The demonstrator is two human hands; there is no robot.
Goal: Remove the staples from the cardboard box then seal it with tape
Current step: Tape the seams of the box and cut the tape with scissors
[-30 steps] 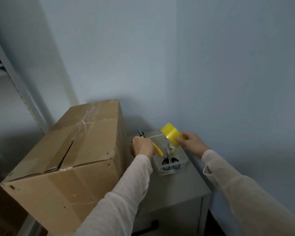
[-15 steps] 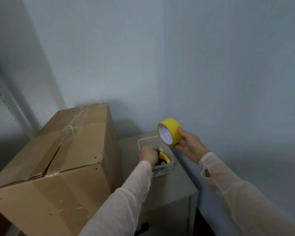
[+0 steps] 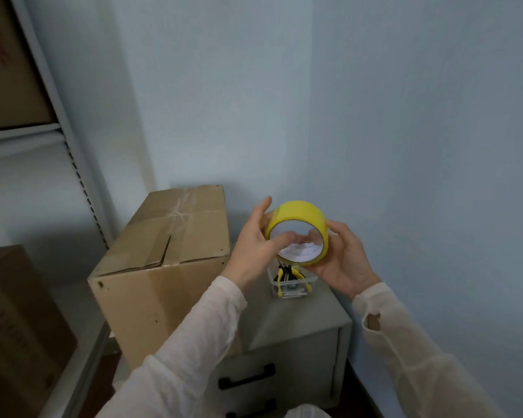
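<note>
Your left hand (image 3: 254, 247) and right hand (image 3: 346, 262) grip the yellow tape roll (image 3: 302, 214); the clear tub (image 3: 274, 286) near the cabinet's (image 3: 299, 322) back edge holds pliers (image 3: 284, 274).

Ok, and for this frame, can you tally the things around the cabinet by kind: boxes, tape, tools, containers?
Cardboard boxes: 3
Yellow tape roll: 1
Yellow-handled pliers: 1
Clear plastic tub: 1
Total: 6
</note>
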